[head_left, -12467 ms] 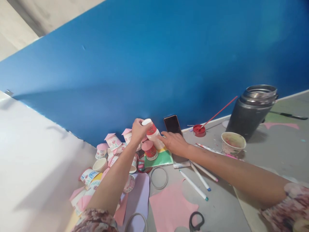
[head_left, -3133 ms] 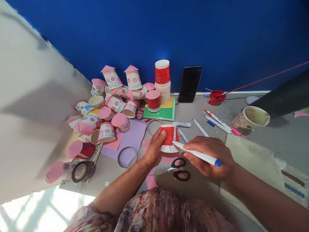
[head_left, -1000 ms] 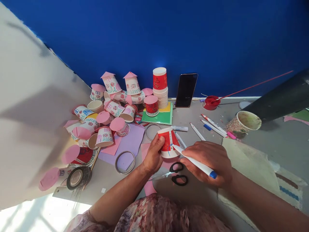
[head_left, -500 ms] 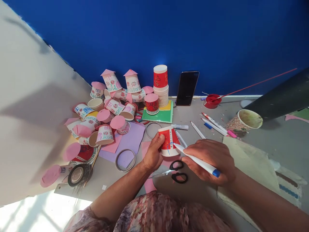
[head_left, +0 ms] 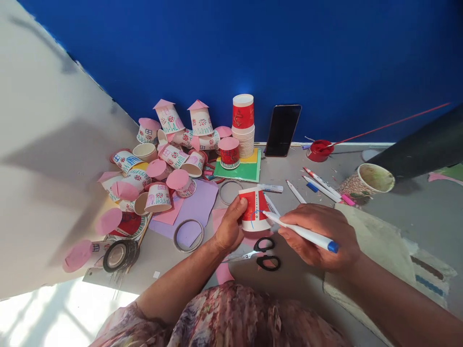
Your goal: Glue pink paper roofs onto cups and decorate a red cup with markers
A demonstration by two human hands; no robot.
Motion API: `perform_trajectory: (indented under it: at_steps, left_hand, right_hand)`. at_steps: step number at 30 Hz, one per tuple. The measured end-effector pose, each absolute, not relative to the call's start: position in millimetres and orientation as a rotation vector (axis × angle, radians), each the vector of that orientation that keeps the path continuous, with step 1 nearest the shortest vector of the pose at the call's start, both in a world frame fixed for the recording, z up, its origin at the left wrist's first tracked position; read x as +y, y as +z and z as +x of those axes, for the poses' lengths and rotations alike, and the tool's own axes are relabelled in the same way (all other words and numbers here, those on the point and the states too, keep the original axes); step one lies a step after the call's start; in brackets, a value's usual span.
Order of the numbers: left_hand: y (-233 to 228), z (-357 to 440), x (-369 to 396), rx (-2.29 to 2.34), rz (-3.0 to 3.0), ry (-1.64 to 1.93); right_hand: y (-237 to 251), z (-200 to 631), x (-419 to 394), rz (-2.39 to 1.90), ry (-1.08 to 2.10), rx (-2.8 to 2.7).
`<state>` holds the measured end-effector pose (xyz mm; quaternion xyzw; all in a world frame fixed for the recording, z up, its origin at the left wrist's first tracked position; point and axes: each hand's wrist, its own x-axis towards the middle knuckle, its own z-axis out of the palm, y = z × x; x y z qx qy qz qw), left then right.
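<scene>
Red-and-white paper cup point(head_left: 254, 209), upside down, sits gripped in our left hand point(head_left: 228, 228); our right hand point(head_left: 318, 234) pinches a white blue-capped marker point(head_left: 302, 232), tip touching the cup's side above black-handled scissors point(head_left: 265, 253).

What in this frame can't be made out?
Head view only:
- Marker tip: whether it touches the red cup is too small to tell; the blue mark is too small to read.
- Red cup's far side: hidden by left hand.
- Right hand palm: turned away.
- Dark flask: cut off by right edge.
</scene>
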<state>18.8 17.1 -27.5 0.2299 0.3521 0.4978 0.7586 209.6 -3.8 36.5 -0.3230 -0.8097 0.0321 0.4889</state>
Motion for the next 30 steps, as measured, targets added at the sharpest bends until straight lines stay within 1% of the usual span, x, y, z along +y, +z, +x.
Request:
perform_trajectory:
  at_steps: [3, 9, 20, 23, 30]
  left_hand:
    - [-29, 19, 18, 0.765, 0.497, 1.081]
    - [-32, 19, 19, 0.756, 0.476, 1.081]
    - [-38, 15, 16, 0.728, 0.453, 0.996]
    - [-36, 17, 16, 0.750, 0.446, 1.034]
    - [-27, 19, 16, 0.813, 0.406, 1.078]
  right_hand:
    - [38, 211, -3, -0.787, 0.092, -1.986]
    - [43, 213, -5, -0.858, 0.256, -1.953]
    - [42, 210, -5, -0.830, 0.216, -1.945]
    - [41, 210, -5, -0.813, 0.222, -1.939]
    - [42, 210, -6, -0.711, 0.327, -1.973]
